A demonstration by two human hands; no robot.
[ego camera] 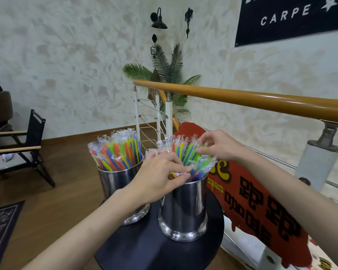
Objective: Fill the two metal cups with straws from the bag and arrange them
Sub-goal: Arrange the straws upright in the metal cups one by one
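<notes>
Two shiny metal cups stand on a small round black table (144, 248). The left cup (113, 182) is packed with wrapped straws (117, 151) in many colours. The right cup (183, 209) also holds wrapped straws (185, 151). My left hand (160, 178) lies over the near rim of the right cup, its fingertips pinching straws there. My right hand (219, 147) reaches in from the right and pinches the wrapper tops of straws at the cup's far side. No bag is in view.
A wooden handrail (242, 98) on white posts runs behind the table, with a red sign (258, 199) hung on it at the right. A black folding chair (23, 145) stands at the left on the wooden floor. A potted palm (168, 71) fills the corner.
</notes>
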